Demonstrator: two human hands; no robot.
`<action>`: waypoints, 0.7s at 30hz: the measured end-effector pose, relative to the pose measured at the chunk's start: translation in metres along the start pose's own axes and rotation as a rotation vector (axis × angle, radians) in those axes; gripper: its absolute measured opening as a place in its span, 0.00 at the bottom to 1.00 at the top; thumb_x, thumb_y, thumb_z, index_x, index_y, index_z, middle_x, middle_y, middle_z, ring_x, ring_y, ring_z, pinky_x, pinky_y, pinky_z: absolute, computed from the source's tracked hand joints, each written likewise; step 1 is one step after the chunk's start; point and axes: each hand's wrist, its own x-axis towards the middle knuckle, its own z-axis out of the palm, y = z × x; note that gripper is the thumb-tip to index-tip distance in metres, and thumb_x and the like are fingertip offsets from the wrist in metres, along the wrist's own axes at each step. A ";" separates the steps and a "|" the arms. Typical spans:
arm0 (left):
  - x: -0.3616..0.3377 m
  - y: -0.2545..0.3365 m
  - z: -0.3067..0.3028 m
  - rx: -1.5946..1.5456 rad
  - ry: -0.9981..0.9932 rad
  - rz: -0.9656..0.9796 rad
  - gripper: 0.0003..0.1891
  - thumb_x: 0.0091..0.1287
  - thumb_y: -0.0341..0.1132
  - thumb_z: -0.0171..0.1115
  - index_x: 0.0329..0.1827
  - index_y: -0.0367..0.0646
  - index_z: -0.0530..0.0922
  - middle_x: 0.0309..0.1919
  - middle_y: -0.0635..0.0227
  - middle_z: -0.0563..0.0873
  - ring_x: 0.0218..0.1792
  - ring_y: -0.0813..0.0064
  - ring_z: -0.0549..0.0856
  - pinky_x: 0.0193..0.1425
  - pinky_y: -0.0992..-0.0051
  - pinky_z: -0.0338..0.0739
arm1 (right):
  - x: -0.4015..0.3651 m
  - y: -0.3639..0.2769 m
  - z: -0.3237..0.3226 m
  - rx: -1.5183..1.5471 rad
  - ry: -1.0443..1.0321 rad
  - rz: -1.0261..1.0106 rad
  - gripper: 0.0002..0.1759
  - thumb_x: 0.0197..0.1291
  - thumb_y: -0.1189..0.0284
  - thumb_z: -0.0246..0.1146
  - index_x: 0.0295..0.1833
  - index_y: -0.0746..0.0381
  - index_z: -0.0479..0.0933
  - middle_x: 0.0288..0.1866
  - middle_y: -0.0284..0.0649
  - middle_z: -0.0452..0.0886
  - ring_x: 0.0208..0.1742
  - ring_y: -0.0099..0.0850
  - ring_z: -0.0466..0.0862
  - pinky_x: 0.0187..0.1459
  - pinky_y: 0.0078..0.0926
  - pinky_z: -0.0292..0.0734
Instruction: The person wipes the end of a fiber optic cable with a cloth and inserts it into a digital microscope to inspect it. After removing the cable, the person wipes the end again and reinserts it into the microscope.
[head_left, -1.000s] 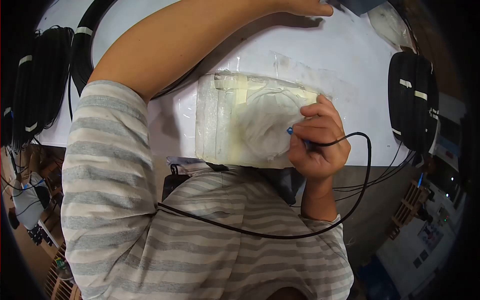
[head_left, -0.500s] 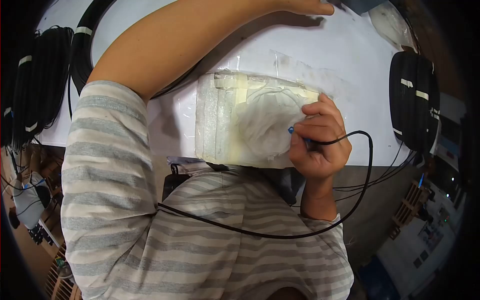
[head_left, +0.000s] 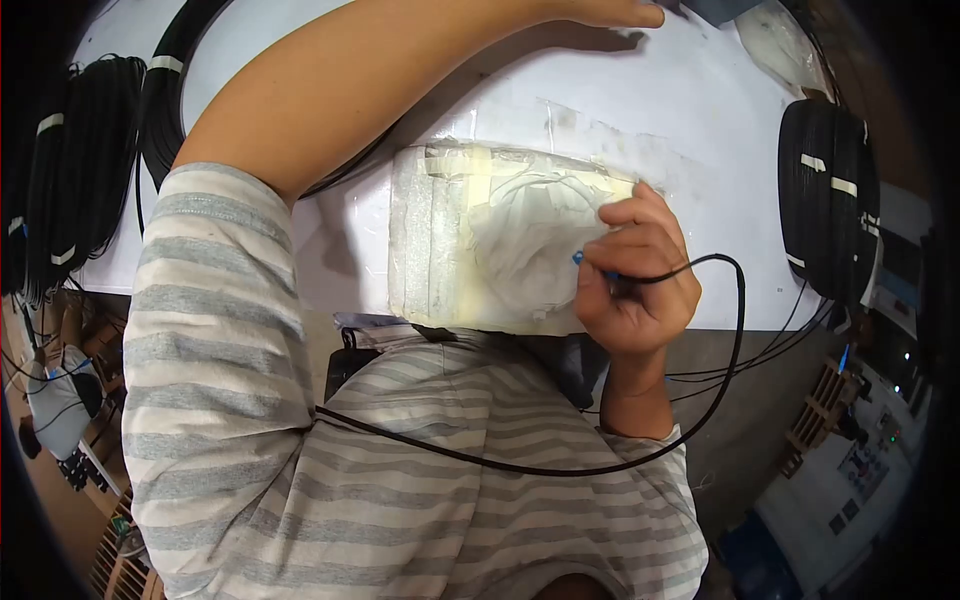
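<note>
A black cable (head_left: 738,330) ends in a small blue tip (head_left: 578,257), pinched between the thumb and fingers of my right hand (head_left: 640,275). This hand is over the right edge of a taped, plastic-covered pad (head_left: 420,250), beside its round whitish patch (head_left: 535,240). From the hand the cable loops down and across the striped shirt. My left arm stretches over the table to the upper right, where my left hand (head_left: 615,12) is cut off by the top edge of the view; its fingers are mostly hidden.
Bundled black cables (head_left: 830,200) lie on the white table (head_left: 720,130) at the right. More black coils (head_left: 95,160) are at the far left. A clear plastic bag (head_left: 780,45) is at the upper right. Wooden racks (head_left: 815,405) stand beyond the table at the lower right.
My right hand and the blue tip have shifted very slightly to the left. My left hand has hardly moved.
</note>
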 end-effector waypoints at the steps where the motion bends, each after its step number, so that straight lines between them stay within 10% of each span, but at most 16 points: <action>1: 0.000 0.000 0.000 -0.005 -0.019 -0.020 0.54 0.64 0.36 0.68 0.91 0.33 0.47 0.88 0.38 0.57 0.74 0.36 0.78 0.77 0.56 0.77 | -0.001 -0.001 -0.001 -0.001 -0.011 0.001 0.12 0.43 0.82 0.73 0.35 0.59 0.85 0.29 0.35 0.85 0.47 0.43 0.91 0.68 0.58 0.82; 21: 0.001 0.001 0.003 -0.001 -0.018 -0.028 0.54 0.64 0.36 0.68 0.91 0.34 0.46 0.88 0.38 0.58 0.74 0.35 0.79 0.77 0.55 0.77 | 0.001 0.000 0.003 -0.022 -0.017 -0.023 0.12 0.47 0.81 0.73 0.38 0.57 0.84 0.33 0.34 0.85 0.50 0.42 0.91 0.69 0.59 0.80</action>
